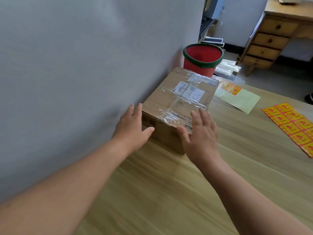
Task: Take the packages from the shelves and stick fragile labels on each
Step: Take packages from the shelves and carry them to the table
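Note:
A brown cardboard package (171,99), sealed with clear tape and bearing a white shipping label, lies on the wooden table (152,192) against the grey wall. My left hand (133,126) is at the box's near left corner, fingers straight, thumb against the front face. My right hand (199,133) sits at the near right corner with fingers spread and straight over the top edge. A sheet of orange-and-yellow fragile labels (293,126) lies on the table to the right. A mostly peeled backing sheet (237,97) with a few labels left lies behind it.
A red bucket (201,60) with a green rim stands past the table's far end. Clear-wrapped flat packs (227,68) lie on the floor beside it. A wooden desk with drawers (269,41) stands at the far right. The grey wall (76,73) borders the table's left.

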`<state>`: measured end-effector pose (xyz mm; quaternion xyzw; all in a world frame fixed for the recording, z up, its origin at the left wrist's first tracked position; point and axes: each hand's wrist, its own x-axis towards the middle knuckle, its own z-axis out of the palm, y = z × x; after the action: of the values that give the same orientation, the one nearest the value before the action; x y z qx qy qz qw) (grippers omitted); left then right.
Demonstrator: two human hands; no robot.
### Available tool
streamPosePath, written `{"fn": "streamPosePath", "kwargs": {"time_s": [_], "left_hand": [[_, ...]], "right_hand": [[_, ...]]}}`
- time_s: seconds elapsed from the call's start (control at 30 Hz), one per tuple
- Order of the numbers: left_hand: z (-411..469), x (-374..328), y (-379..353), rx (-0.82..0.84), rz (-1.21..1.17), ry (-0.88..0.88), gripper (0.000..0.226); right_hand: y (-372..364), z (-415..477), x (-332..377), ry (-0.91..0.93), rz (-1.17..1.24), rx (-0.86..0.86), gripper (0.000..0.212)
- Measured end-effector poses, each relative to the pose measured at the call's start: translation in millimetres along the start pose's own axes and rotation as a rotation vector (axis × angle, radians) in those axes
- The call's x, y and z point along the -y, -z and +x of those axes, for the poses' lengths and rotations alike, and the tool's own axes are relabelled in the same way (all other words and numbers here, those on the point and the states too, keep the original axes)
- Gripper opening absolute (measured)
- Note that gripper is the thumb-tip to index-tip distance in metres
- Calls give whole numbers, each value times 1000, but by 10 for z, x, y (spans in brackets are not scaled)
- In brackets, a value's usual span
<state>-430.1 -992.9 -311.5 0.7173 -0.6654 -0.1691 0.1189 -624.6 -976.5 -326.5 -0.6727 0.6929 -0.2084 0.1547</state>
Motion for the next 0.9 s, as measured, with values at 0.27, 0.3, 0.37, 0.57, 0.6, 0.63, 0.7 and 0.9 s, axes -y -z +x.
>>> {"fn": "streamPosePath", "kwargs": {"time_s": [0.27,0.3,0.37,0.57,0.6,0.63,0.7,0.9], "left_hand": [[-710,155,553,-87,313,-85,78],[-834,204,625,-88,330,-77,77],[-1107,313,769,-92,341,-54,74],[-2205,653,1229,-138,368,49,73],[-2431,700,1312,-155,385,68,73],[-2673,742,1398,-174,408,89,73],[-3204,827,1570,-222,454,132,74],[-5180,1089,1950,-339,511,332,74]], "right_hand": [[61,-267,588,247,-164,120,59],[70,-330,678,278,-162,129,58],[97,-481,868,344,-159,148,58],[265,-1177,1495,538,-171,238,62],[303,-1340,1605,579,-178,244,62],[345,-1519,1716,622,-184,252,63],[437,-1918,1930,703,-188,271,64],[672,-3365,2538,980,-198,286,63]]}}
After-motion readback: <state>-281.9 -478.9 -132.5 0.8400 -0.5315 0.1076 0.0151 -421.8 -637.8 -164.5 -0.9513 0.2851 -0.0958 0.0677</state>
